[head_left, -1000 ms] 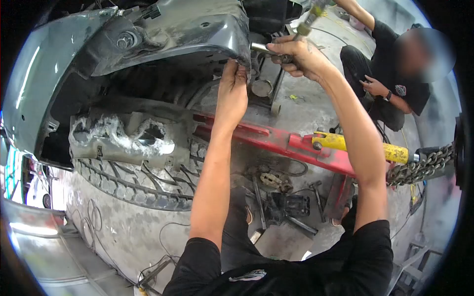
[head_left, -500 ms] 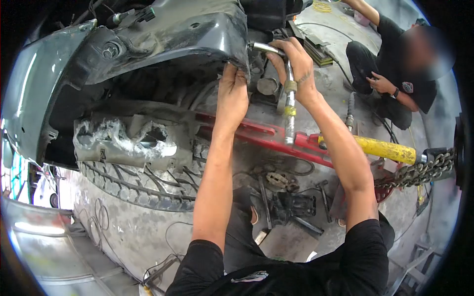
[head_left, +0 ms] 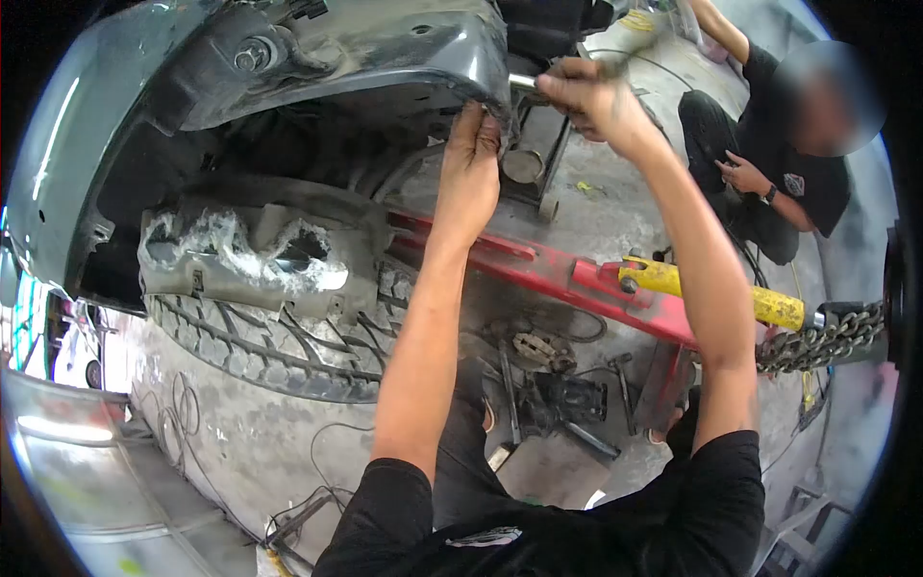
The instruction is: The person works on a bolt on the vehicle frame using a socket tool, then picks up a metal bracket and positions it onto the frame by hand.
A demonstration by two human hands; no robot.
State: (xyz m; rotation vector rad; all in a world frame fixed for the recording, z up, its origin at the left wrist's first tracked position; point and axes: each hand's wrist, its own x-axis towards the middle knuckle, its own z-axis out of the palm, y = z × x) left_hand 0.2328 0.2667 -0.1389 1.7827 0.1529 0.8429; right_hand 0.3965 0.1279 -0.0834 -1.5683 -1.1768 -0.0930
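My right hand [head_left: 591, 101] is closed around a socket wrench. Its chrome shaft [head_left: 523, 82] runs left to the end of a dark grey car body panel [head_left: 433, 60], and its handle is a blur at the upper right. Below that panel end, my left hand [head_left: 469, 178] reaches up with fingers bent together against the lower edge. Whatever its fingertips hold is hidden. A large bolt [head_left: 253, 56] sits in the panel further left.
Below lies a treaded tyre [head_left: 260, 351] beside a torn grey cover [head_left: 240, 260]. A red beam [head_left: 548, 264] with a yellow cylinder [head_left: 668, 279] and chains [head_left: 817, 341] crosses to the right. Tools and parts [head_left: 567, 394] litter the floor. Another person [head_left: 769, 144] crouches at the upper right.
My right hand has swung the wrench handle from hanging downward to pointing up and right. My left hand stays at the panel edge. The view has shifted slightly.
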